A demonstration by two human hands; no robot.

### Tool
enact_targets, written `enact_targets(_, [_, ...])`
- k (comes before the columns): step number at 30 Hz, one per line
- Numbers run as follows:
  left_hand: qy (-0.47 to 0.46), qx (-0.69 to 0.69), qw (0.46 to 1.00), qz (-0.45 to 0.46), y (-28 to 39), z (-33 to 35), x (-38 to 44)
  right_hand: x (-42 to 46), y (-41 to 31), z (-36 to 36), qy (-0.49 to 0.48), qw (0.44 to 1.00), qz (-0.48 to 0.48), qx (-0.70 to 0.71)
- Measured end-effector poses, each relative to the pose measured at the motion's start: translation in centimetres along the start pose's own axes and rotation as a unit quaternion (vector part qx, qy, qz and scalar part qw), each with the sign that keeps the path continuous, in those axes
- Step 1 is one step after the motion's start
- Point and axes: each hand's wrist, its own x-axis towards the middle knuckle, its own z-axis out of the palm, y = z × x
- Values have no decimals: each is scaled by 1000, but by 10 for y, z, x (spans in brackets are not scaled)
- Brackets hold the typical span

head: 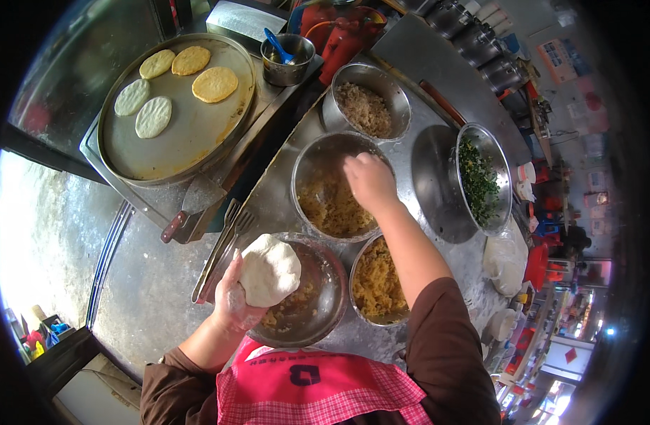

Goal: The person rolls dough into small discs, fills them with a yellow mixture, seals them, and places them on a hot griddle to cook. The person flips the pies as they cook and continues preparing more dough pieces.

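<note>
My left hand (233, 300) holds a flattened round of white dough (270, 272), its surface slightly dished. Flour marks the palm and wrist. Beneath the dough is a wide metal bowl (329, 305) with yellowish scraps inside. My right hand (372, 181) is over a deep steel bowl (315, 159), fingers curled down into it. That bowl contains a crumbly yellow-brown filling (335, 210). Whether the fingers pinch anything is hidden by the hand. Below my right forearm stands a smaller metal bowl of orange-yellow mash (378, 281).
A round griddle (192, 143) at upper left carries several flatbreads (154, 117). Near it lie a scraper with a red handle (174, 226) and metal tongs (218, 255). A steel pot of minced filling (363, 109) stands behind; chopped greens (476, 183) fill a bowl at right.
</note>
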Motion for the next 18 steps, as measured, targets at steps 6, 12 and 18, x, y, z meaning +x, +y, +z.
enact_targets(6, [-11,4,1000,23,1,-1,-1,-43,-33,-15,-162,973,-117,115])
enact_targets(12, [-27,7,1000,-2,-7,4,5,3,-14,22,6,988,-45,145])
enact_targets(18, [0,2,1000,6,-5,4,4,-47,-20,-19,-230,937,-163,207])
